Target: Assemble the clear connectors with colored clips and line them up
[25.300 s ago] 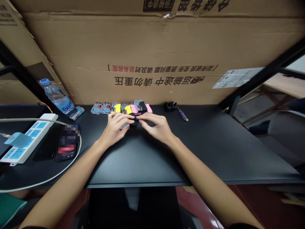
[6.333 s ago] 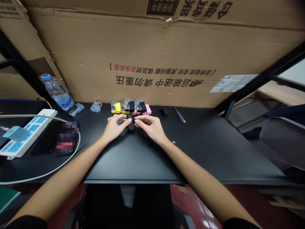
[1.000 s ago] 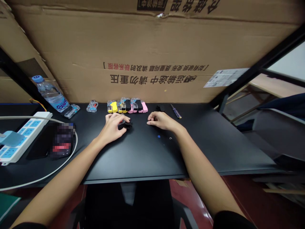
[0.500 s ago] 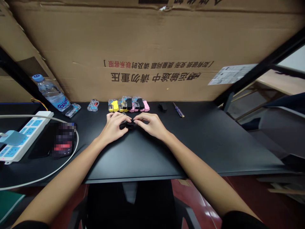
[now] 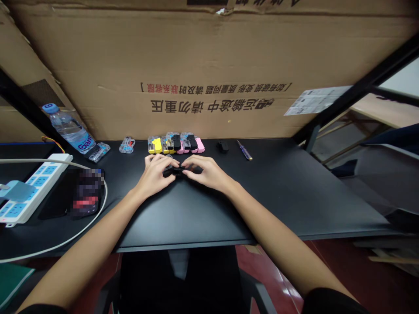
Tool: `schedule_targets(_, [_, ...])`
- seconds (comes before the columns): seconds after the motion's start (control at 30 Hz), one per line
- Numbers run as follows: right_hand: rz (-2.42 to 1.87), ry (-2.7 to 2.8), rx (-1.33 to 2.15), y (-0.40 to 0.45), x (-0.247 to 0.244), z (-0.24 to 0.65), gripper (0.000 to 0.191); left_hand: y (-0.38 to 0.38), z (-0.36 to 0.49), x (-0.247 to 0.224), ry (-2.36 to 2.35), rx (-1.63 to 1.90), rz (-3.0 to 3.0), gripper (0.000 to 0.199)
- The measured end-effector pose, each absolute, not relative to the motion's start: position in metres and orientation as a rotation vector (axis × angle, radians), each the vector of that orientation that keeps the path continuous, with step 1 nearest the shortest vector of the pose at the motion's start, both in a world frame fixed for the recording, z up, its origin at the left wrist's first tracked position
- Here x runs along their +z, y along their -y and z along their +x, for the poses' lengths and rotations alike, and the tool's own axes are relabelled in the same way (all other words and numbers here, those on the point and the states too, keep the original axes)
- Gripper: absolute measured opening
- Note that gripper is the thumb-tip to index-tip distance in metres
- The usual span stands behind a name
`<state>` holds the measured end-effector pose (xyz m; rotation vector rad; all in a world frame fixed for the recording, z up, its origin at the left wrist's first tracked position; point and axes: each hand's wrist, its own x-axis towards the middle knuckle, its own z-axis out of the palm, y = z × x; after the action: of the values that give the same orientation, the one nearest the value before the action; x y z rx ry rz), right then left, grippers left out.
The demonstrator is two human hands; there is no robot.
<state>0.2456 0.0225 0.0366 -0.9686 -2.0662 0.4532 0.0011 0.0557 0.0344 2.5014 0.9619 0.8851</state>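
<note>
Both hands meet over the middle of the black table (image 5: 196, 209). My left hand (image 5: 158, 171) is closed round a small black plastic part (image 5: 177, 170), whose exact kind I cannot make out. From the other side, my right hand (image 5: 204, 170) pinches the same part between thumb and fingertips. Just beyond the hands, a row of small clear-cased pieces with yellow (image 5: 157, 145), black and pink (image 5: 199, 145) sections lies against the cardboard. Another black plastic piece (image 5: 223, 146) rests to the right of that row.
A screwdriver (image 5: 245, 150) lies at the back right. Towards the left are a clear piece (image 5: 127, 145), a water bottle (image 5: 70, 128), a white power strip (image 5: 36, 187), a phone (image 5: 59, 196) and a looped white cable (image 5: 106, 192). A cardboard panel (image 5: 196, 52) stands behind the table.
My right fingers have shifted slightly left and closer to my left hand, onto the black part. The whole view has moved a little; the other objects stay put.
</note>
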Motion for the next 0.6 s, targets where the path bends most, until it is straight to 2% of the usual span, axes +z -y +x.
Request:
schedule_targets(0.2, [-0.978,1.989,0.403,-0.026,0.03,0.245,0.009,-0.054,0.005,0.034,-1.027,0.851,2.446,0.023])
schedule_targets(0.6, [-0.972,2.07,0.27,-0.027,0.024,0.246,0.02,-0.051,0.003,0.033,-1.005,0.864,2.493,0.027])
